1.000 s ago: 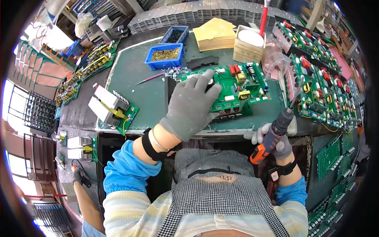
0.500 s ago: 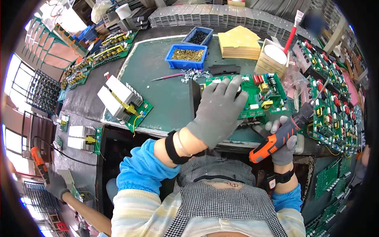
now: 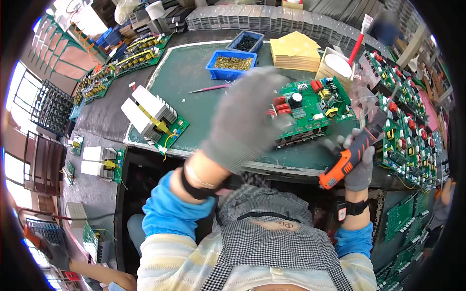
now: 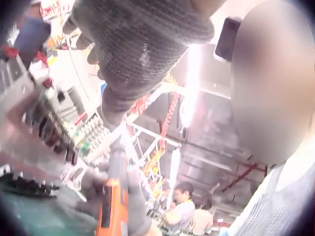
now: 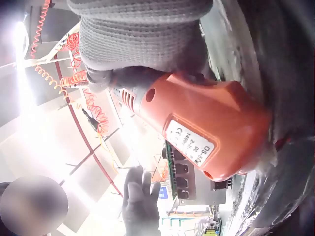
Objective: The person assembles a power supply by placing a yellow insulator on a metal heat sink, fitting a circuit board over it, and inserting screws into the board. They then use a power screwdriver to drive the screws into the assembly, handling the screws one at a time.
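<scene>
A: Hands?

B: Left hand [image 3: 245,119], grey glove, is up over the left end of the board [image 3: 315,106], with its fingers spread across that end. It's badly blurred, so I can't tell if it's gripping the edge or just lying on it.

A: Right?

B: Right hand [image 3: 360,172] is wrapped tight round the screwdriver [image 3: 347,160], which has an orange body and a black nose. The bit points up and away, toward the row of boards [image 3: 405,131] on the right. The right wrist view confirms fingers closed round the orange housing [image 5: 206,128].

A: Where's the board?

B: On the green mat [image 3: 194,102], near the front edge, skewed with its right end further back. Red parts and a round black cap sit just right of the left hand. The screwdriver is near the board's right end but not touching it.

A: Anything else on the mat?

B: Blue bin [image 3: 232,65] of brass bits at the back, yellow sheets [image 3: 293,48] beside it, a pink pen [image 3: 208,88], and a heatsink unit [image 3: 153,114] well to the left.
</scene>
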Demonstrator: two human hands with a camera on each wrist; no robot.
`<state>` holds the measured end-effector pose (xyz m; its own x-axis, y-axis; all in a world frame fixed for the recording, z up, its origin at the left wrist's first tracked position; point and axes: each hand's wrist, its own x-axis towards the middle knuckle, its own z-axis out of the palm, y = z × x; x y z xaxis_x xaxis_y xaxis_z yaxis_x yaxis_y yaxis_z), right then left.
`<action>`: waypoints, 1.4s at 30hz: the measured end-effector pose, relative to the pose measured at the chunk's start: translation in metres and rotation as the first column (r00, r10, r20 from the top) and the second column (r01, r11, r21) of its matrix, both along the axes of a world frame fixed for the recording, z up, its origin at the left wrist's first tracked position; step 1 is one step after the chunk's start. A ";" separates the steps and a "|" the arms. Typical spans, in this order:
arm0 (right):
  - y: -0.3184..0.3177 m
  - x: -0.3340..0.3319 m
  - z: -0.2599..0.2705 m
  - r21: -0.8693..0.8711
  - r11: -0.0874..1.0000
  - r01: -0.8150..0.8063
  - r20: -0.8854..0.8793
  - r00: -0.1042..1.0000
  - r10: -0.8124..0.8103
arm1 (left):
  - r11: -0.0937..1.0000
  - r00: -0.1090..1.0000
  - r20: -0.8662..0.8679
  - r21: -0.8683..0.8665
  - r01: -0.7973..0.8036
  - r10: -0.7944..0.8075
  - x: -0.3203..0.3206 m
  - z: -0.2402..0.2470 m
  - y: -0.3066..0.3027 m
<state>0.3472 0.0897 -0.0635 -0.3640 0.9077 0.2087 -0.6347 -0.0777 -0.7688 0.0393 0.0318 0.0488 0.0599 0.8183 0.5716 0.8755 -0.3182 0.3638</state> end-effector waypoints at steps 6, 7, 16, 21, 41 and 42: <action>-0.019 0.029 0.002 -0.075 0.995 -0.071 0.010 0.997 0.072 | 0.804 0.971 -0.023 -0.556 -0.211 0.238 -0.132 -0.053 0.058; -0.020 0.031 0.002 -0.076 0.994 -0.084 0.028 0.996 0.086 | 0.786 0.978 -0.106 -0.582 -0.210 0.182 -0.140 -0.068 0.069; -0.031 0.010 0.039 -0.122 0.992 -0.037 -0.186 0.982 0.014 | 0.767 0.968 -0.090 -0.594 -0.241 0.235 -0.132 -0.074 0.091; -0.031 0.008 0.054 0.001 0.989 -0.149 -0.109 0.983 0.148 | 0.884 0.424 0.884 -0.348 0.312 0.198 -0.150 -0.037 0.073; -0.070 -0.035 0.035 0.137 0.873 -0.469 0.627 0.723 0.290 | 0.735 0.365 0.922 -0.335 0.589 0.127 -0.065 0.023 0.021; -0.070 -0.032 0.035 0.158 0.872 -0.464 0.648 0.715 0.263 | 0.721 0.363 0.922 -0.341 0.604 0.132 -0.063 0.021 0.022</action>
